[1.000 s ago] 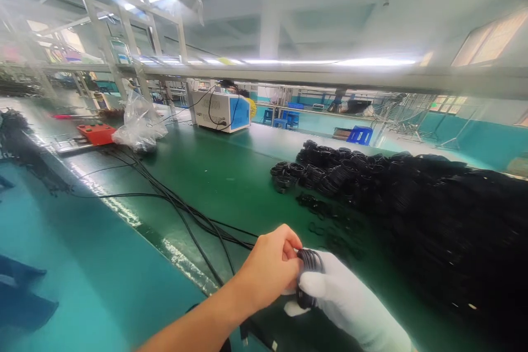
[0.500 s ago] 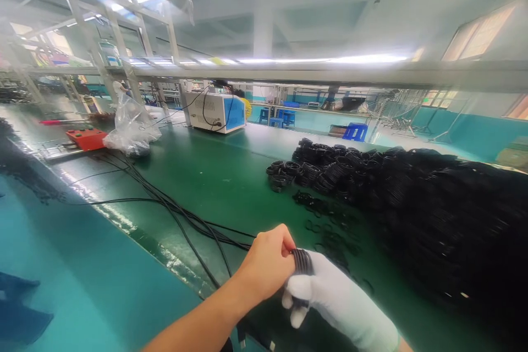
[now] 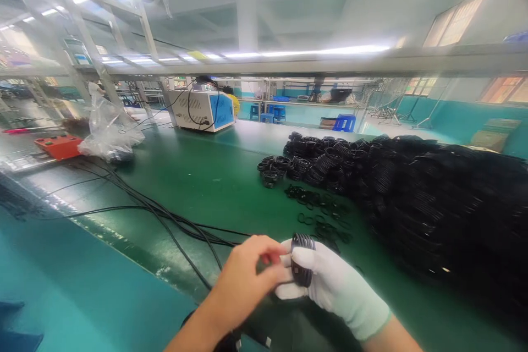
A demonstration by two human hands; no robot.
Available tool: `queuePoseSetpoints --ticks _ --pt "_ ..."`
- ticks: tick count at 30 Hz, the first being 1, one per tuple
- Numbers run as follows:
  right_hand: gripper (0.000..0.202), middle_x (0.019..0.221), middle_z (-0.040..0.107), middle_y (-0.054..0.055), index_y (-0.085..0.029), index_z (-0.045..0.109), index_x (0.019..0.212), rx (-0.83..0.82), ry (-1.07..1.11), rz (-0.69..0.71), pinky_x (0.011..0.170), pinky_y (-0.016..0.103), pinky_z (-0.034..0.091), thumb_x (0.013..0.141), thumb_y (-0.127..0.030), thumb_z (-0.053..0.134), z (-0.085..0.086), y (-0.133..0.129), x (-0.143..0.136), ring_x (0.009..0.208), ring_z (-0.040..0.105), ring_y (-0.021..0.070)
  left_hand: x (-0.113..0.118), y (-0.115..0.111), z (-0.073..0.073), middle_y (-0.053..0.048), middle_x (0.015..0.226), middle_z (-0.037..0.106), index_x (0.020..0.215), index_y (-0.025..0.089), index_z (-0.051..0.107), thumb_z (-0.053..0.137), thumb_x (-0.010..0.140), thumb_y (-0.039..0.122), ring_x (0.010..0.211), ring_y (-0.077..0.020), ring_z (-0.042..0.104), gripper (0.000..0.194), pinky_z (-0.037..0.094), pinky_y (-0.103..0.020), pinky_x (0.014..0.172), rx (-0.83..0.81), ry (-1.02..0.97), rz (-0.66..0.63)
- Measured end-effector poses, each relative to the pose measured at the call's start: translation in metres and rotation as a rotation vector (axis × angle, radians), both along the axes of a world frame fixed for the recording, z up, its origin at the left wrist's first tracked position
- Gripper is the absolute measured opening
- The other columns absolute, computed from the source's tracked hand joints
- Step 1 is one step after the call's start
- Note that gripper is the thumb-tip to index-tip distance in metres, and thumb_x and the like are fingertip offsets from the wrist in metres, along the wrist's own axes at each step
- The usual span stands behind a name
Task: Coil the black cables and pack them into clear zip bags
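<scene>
My gloved right hand (image 3: 338, 286) grips a small black cable coil (image 3: 302, 276), its white thumb across the near side and the fingers behind and below. The coil stands on edge, its loops stacked side by side. My bare left hand (image 3: 247, 269) is just left of it, thumb and bent fingers apart, the tips at the glove's fingers. Whether the left fingertips touch the cable I cannot tell. Loose black cables (image 3: 173, 217) run along the green table from the left toward my hands. Beyond the right hand lie several thin black rings (image 3: 330, 231).
A large heap of black cable coils (image 3: 412, 198) covers the table's right side. At the left are a red box with buttons (image 3: 60, 147) and a clear plastic bag (image 3: 109, 132). A white and blue machine (image 3: 202, 110) stands at the back, under a long metal shelf rail (image 3: 289, 63).
My left hand has moved slightly off the coil, its thumb and fingers parting. The right hand has turned the coil more upright, still gripping it. The view has shifted a little to the right.
</scene>
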State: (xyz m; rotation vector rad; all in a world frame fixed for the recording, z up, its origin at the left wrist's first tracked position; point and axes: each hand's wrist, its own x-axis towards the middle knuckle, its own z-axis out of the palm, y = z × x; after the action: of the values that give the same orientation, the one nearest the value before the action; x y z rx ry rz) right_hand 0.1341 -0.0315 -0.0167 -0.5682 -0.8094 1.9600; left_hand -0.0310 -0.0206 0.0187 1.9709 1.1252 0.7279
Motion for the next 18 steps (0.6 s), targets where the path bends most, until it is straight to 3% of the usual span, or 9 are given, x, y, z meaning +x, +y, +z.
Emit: queuePoseSetpoints --ticks 3,8,11,18 --pt "0.026 0.068 0.045 -0.002 -0.015 0.056 0.094 -0.055 0.041 0.074 0.054 0.022 0.041 0.073 -0.026 0.066 0.002 -0.002 0.0 0.06 0.046 0.0079 -0.003 0.011 0.003 0.003 0.077 0.06 0.086 0.023 0.059 0.05 0.08 0.024 0.07 -0.0122 0.052 0.011 0.041 -0.023 0.064 -0.028 -0.056 0.106" --pt "0.024 0.084 0.056 0.007 -0.011 0.059 0.09 0.021 -0.141 0.057 0.055 0.029 0.052 0.071 -0.026 0.064 0.001 -0.005 -0.005 0.072 0.058 0.0161 0.009 0.019 -0.001 0.003 0.078 0.06 0.086 0.022 0.059 0.05 0.073 0.015 0.068 -0.0114 0.053 0.018 0.042 -0.022 0.064 0.054 -0.013 0.061" --pt "0.021 0.08 0.054 0.005 -0.011 0.06 0.088 0.05 -0.18 0.076 0.049 0.024 0.052 0.071 -0.023 0.063 0.001 -0.004 -0.006 0.067 0.058 0.0148 0.016 0.018 -0.007 0.002 0.074 0.059 0.076 0.021 0.059 0.047 0.071 0.011 0.067 -0.0113 0.054 0.017 0.042 -0.022 0.063 0.086 -0.009 0.069" --pt "0.02 0.071 0.052 0.002 -0.012 0.06 0.084 0.056 -0.296 0.083 0.043 0.02 0.051 0.067 -0.021 0.065 0.005 -0.002 -0.008 0.06 0.055 0.0116 0.023 0.017 -0.02 0.002 0.067 0.058 0.076 0.02 0.057 0.047 0.069 0.012 0.06 -0.0111 0.053 0.014 0.04 -0.021 0.056 0.008 -0.026 0.146"
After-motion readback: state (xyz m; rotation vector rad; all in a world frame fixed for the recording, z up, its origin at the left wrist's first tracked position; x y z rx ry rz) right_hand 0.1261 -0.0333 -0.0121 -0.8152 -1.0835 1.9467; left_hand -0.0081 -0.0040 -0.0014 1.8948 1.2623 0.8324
